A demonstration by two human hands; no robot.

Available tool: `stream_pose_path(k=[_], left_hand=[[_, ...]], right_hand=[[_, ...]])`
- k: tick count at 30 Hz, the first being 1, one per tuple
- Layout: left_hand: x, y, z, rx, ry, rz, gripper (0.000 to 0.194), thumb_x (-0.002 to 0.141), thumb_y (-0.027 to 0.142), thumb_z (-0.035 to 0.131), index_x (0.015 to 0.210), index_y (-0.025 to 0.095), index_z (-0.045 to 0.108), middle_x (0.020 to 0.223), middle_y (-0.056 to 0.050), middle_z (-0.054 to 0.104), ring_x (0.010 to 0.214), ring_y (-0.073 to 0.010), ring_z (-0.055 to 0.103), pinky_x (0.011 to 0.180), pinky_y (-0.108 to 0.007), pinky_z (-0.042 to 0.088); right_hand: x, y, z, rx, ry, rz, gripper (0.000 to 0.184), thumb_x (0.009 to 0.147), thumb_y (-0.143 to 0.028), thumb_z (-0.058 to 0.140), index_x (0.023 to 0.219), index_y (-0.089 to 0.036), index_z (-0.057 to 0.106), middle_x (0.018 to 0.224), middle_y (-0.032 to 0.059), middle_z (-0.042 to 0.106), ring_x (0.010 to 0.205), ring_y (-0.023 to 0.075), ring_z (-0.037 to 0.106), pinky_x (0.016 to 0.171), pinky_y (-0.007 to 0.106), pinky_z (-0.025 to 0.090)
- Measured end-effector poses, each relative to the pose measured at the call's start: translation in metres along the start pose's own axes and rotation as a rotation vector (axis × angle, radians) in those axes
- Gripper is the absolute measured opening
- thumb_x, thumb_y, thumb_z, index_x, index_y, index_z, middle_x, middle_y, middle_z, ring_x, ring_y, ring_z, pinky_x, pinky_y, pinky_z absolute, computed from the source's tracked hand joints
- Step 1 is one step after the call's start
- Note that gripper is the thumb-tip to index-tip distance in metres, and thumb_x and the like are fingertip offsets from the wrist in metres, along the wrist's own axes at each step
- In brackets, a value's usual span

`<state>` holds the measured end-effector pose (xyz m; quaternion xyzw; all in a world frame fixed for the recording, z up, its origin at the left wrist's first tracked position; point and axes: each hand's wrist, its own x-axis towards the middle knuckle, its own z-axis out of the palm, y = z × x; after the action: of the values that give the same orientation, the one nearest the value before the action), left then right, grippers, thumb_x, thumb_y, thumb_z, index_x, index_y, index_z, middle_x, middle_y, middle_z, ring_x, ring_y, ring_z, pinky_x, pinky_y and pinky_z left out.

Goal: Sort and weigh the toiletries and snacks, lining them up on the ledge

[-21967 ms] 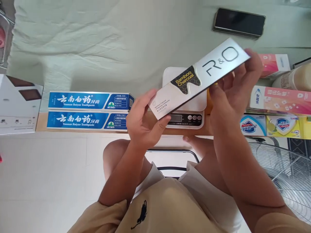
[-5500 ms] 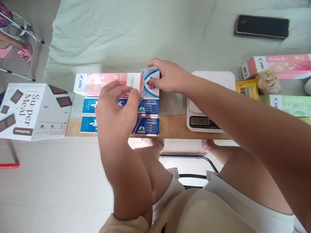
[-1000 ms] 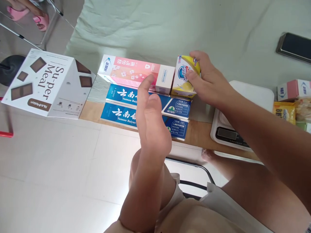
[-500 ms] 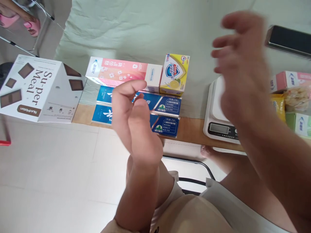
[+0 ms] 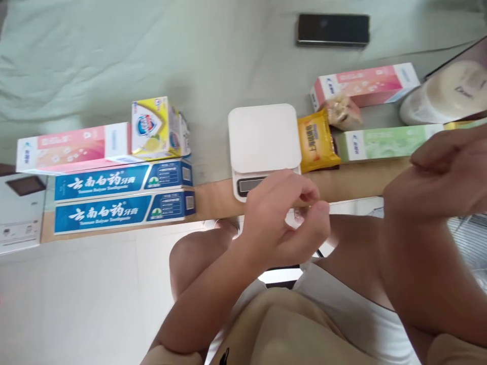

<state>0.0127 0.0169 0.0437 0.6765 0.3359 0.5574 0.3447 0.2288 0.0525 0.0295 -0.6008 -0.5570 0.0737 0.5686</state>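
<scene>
My left hand (image 5: 285, 218) is over the front of the white kitchen scale (image 5: 264, 137), partly covering its panel. Its fingers are curled, with a gap to the thumb and nothing between them. At the right edge, my right hand (image 5: 445, 177) is above the end of a green toothpaste box (image 5: 395, 141). Its fingertips are out of view, so whether it holds anything is unclear. Left of the scale, two blue toothpaste boxes (image 5: 110, 212) lie side by side. Behind them are a pink toothpaste box (image 5: 76, 147) and a yellow soap box (image 5: 150, 129).
A yellow packet (image 5: 315, 139) lies against the scale's right side. Behind it are a small bag of food (image 5: 342, 111) and another pink toothpaste box (image 5: 369, 83). A pale container (image 5: 445, 94) lies at right. A phone (image 5: 333, 29) lies farther back; a white carton (image 5: 21, 213) stands at far left.
The right hand released the yellow soap box beside the pink toothpaste box and went right. The left hand followed, from the blue boxes to the scale. The view swung right.
</scene>
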Motion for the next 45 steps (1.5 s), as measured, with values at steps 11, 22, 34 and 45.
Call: stream_pose_path(k=[11,22,34,45], left_hand=[[-0.006,-0.040,0.095,-0.319,-0.330,-0.444,0.059,0.103,0.069,0.044,0.144,0.029,0.057,0.165,-0.011,0.050,0.158,-0.0324,0.045,0.130,-0.054,0.043],[-0.002,-0.049,0.101,-0.111,-0.201,-0.192,0.065,0.101,0.074,0.039,0.148,0.031,0.054,0.168,-0.011,0.044,0.163,-0.0357,0.036,0.134,-0.058,0.033],[0.006,-0.027,0.070,-0.283,-0.022,-0.250,0.052,0.096,0.056,0.065,0.143,0.038,0.053,0.136,-0.008,0.067,0.116,-0.0261,0.070,0.083,-0.040,0.067],[-0.014,-0.026,-0.041,-0.132,0.059,-0.361,0.040,0.101,0.047,0.064,0.137,0.032,0.066,0.139,-0.008,0.074,0.127,-0.0309,0.074,0.096,-0.042,0.068]], right_hand=[[0.009,0.065,-0.046,-0.654,-0.633,-0.255,0.083,0.070,-0.013,0.052,0.152,-0.023,0.046,0.155,0.0146,0.059,0.154,0.0406,0.046,0.124,0.068,0.031],[0.013,0.055,-0.036,-0.669,-0.518,-0.086,0.069,0.075,-0.011,0.049,0.140,-0.029,0.062,0.131,0.0062,0.073,0.126,0.0285,0.066,0.102,0.050,0.035],[-0.007,0.002,-0.030,-0.256,-0.140,-0.558,0.043,0.086,-0.027,0.052,0.120,-0.039,0.075,0.108,-0.0038,0.080,0.110,0.0314,0.076,0.091,0.057,0.053],[-0.045,-0.048,0.046,-0.336,-0.339,-0.542,0.039,0.104,-0.025,0.048,0.122,-0.054,0.067,0.133,-0.0173,0.076,0.140,0.0144,0.065,0.114,0.041,0.043]])
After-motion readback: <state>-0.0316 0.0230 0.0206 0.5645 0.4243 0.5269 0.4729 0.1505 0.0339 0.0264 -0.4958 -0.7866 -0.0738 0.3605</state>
